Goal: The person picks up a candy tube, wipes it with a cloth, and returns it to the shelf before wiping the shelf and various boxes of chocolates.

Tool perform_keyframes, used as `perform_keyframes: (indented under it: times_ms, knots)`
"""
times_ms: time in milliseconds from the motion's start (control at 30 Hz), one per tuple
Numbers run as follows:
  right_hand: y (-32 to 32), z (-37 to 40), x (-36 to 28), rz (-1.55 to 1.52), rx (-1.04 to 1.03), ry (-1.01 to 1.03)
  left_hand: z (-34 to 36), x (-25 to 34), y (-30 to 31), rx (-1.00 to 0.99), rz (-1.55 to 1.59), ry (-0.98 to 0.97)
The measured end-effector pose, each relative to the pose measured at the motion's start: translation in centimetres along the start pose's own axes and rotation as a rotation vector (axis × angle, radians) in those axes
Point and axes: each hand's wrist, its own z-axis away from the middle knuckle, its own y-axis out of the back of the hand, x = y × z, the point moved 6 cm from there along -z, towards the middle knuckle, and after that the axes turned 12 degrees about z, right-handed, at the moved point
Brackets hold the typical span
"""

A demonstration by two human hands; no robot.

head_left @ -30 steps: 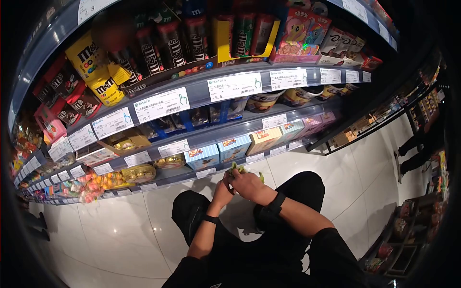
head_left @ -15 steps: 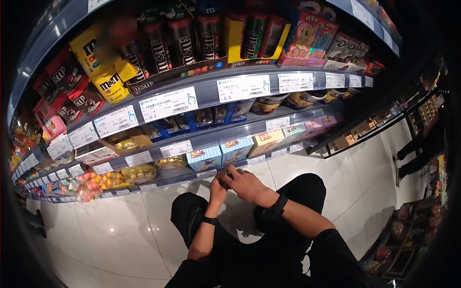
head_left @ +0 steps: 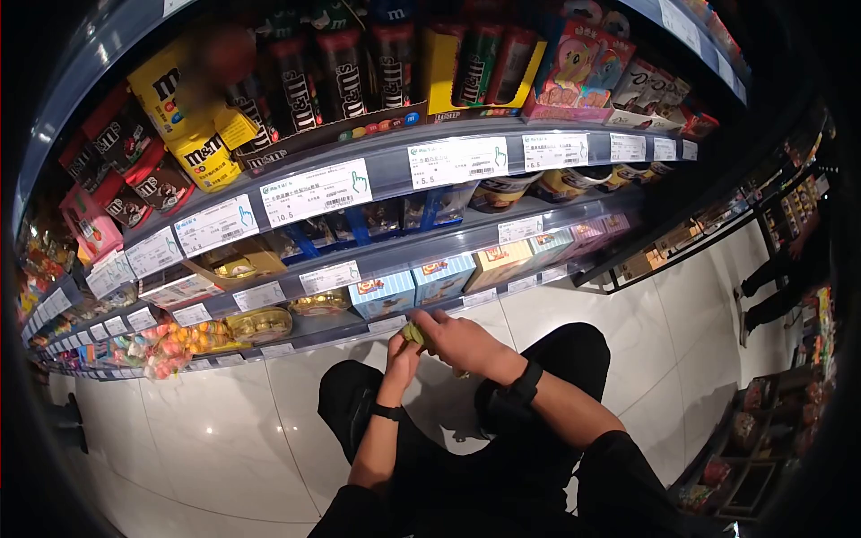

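A small yellow-green item (head_left: 413,334) shows between my two hands, in front of the lowest shelf edge; its kind cannot be made out. My left hand (head_left: 403,360) is closed on it from below, a black band on the wrist. From the right, my right hand (head_left: 462,344) meets it with curled fingers pressed to it, a black watch (head_left: 523,384) on that wrist. A tiny pale bit peeks out under the right palm. Just beyond the fingers stands a blue striped box (head_left: 384,294) on the bottom shelf.
Curved shelves carry M&M's tubes (head_left: 344,81), yellow M&M's packs (head_left: 202,157), tubs (head_left: 502,191) and striped boxes (head_left: 502,266). Price tags (head_left: 457,161) line the edges. My bent knees (head_left: 565,359) flank my hands above pale floor tiles (head_left: 206,439). A person's dark-clad leg (head_left: 776,305) is at far right.
My right hand has shifted and turned slightly over the left. The yellow-green item has come into sight between the fingers. The shelves look the same.
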Motion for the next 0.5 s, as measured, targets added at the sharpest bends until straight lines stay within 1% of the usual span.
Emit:
perform_keyframes:
  times_ms: [33, 67, 100, 133, 167, 200, 233, 267, 300, 367, 433, 500]
  knots:
    - [0.8, -0.2, 0.3, -0.056, 0.023, -0.052, -0.1, 0.5, -0.1, 0.001, -0.001, 0.002]
    - [1.5, -0.4, 0.7, -0.114, 0.047, -0.105, -0.2, 1.5, -0.5, -0.049, -0.164, -0.060]
    - [1.7, -0.6, 0.9, -0.117, 0.050, -0.105, -0.3, 2.5, -1.2, -0.100, -0.328, -0.122]
    - [2.3, -0.8, 1.8, -0.066, 0.154, -0.175, 0.0, 3.8, -2.1, 0.036, -0.474, -0.183]
    - [3.1, -0.8, 2.6, -0.014, 0.257, -0.245, 0.1, 4.9, -3.3, 0.037, -0.477, -0.184]
    - [3.8, -0.9, 3.1, 0.015, 0.319, -0.293, 0.5, 6.9, -4.7, 0.071, -0.820, -0.377]
    - [4.5, -0.7, 3.6, 0.016, 0.332, -0.323, 0.9, 8.4, -5.8, 0.108, -1.164, -0.568]
    - [4.6, -0.7, 4.2, 0.060, 0.361, -0.322, 1.2, 9.3, -6.6, 0.093, -1.333, -0.699]
    - [4.2, -0.8, 4.8, 0.104, 0.391, -0.320, 1.3, 9.9, -7.1, 0.096, -1.338, -0.699]
    - [3.4, -1.2, 6.0, 0.156, 0.427, -0.352, 1.8, 11.4, -8.9, 0.235, -1.725, -0.831]
    - [3.4, -1.4, 6.4, 0.209, 0.460, -0.389, 1.1, 11.9, -8.5, 0.266, -1.687, -0.796]
    - [2.8, -1.6, 6.9, 0.230, 0.395, -0.431, 0.2, 12.3, -8.0, 0.340, -1.701, -0.782]
